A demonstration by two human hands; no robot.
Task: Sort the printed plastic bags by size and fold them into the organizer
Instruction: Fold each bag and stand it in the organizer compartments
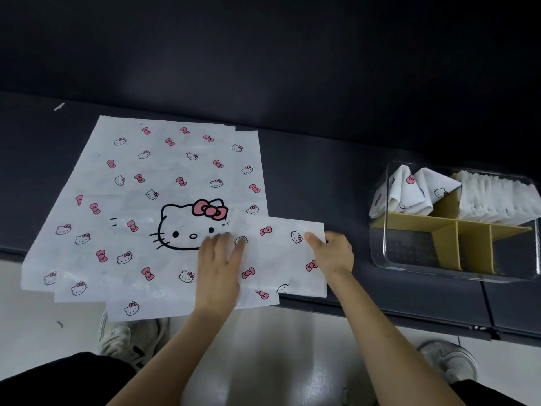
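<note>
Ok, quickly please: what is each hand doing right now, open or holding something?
Left hand: open, fingers flat on the small bag.
Right hand: pinches the right edge of the small bag.

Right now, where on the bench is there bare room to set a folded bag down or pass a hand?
Bare bench lies between the small bag and the organizer, and along the far side behind the large bags. The organizer's front compartments look bare too. Crowded: the left, where the bags overlap, and the organizer's filled back compartments.
</note>
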